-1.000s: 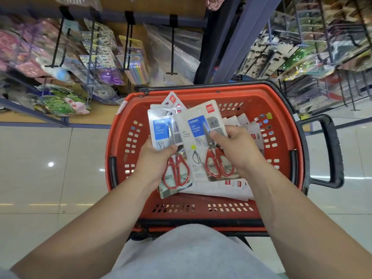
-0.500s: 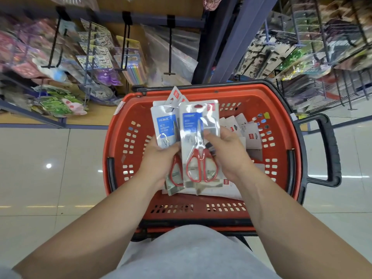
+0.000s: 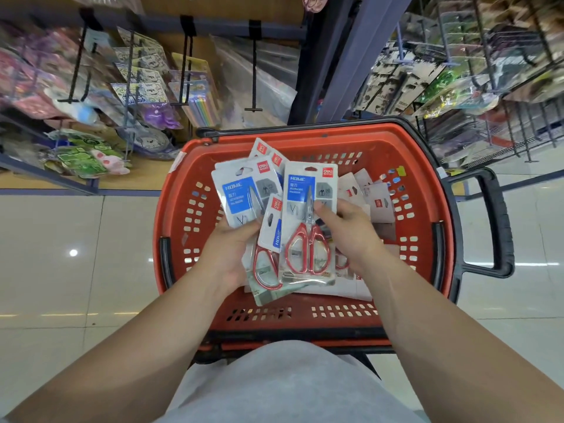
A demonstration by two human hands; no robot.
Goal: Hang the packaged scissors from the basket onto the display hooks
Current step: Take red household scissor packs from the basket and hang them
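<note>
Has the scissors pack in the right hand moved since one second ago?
Yes. Against the red basket, the scissors pack in the right hand turned from tilted to upright, its handle end shifting slightly left.

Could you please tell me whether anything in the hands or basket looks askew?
Yes: one tilted scissors pack slants between the fanned stack in the left hand and the upright pack in the right hand. More packs lie jumbled in the red basket.
</note>
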